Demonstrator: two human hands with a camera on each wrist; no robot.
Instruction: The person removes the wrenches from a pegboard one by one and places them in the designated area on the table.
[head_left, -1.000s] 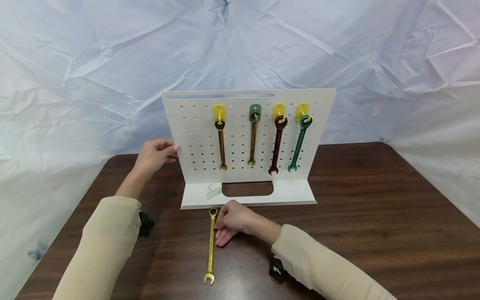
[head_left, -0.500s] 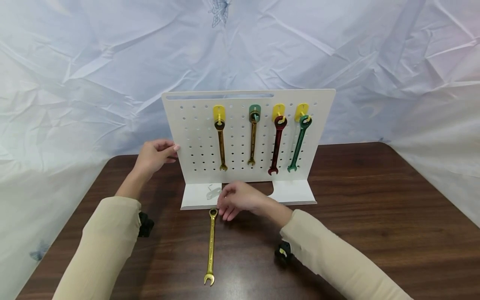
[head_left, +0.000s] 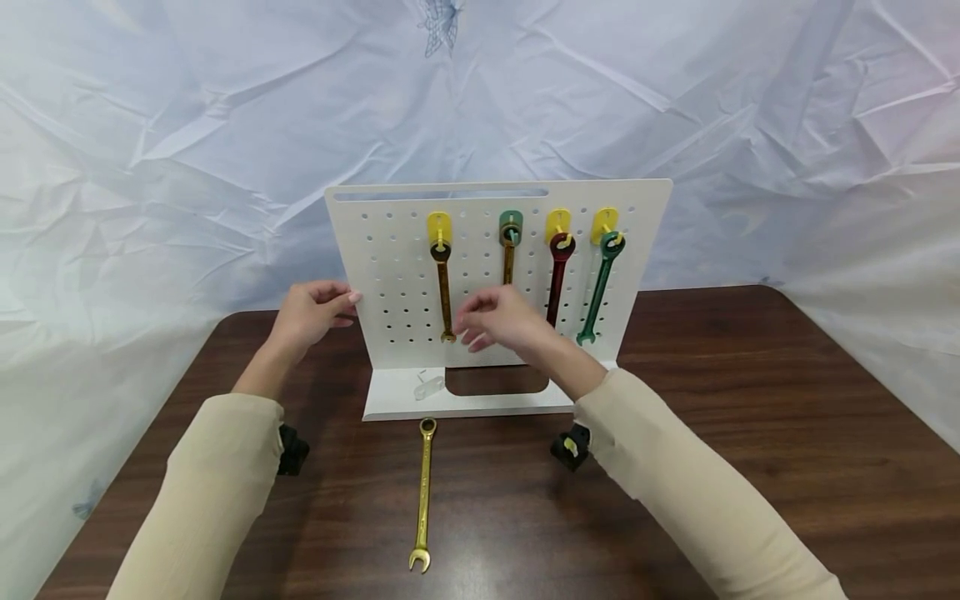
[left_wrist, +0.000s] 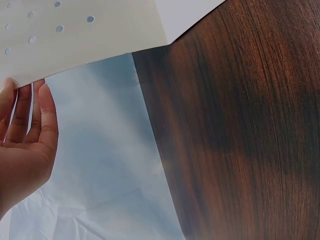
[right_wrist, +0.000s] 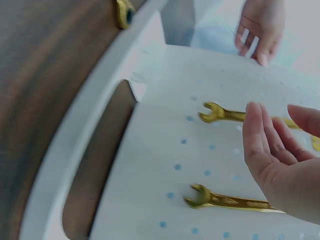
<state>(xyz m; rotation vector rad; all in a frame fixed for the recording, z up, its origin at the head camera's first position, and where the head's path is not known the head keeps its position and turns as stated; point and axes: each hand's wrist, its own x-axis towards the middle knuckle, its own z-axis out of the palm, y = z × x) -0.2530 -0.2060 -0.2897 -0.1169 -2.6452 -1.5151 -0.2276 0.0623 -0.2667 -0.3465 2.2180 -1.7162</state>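
My left hand (head_left: 303, 317) pinches the left edge of a white pegboard (head_left: 405, 283), thumb at the front and fingers behind. My right hand (head_left: 502, 321), fingers loosely bent and holding nothing, hovers before the board. It is beside the left gold wrench (head_left: 444, 292), and in the head view it covers the lower part of a second gold wrench (head_left: 508, 262). A red wrench (head_left: 557, 283) and a green wrench (head_left: 600, 287) hang farther right, each from a hook. Another gold wrench (head_left: 423, 496) lies on the table, open end toward me.
A small clear plastic hook (head_left: 429, 387) lies on the white base (head_left: 397, 404) of the pegboard. The base has a rounded cutout in its middle. Dark wooden table (head_left: 712, 467) surrounds the stand, and a pale wrinkled sheet (head_left: 225, 150) hangs behind.
My right hand has lifted from beside the gold wrench on the table, up and forward to the hanging wrenches. The left hand keeps its place at the board's edge.
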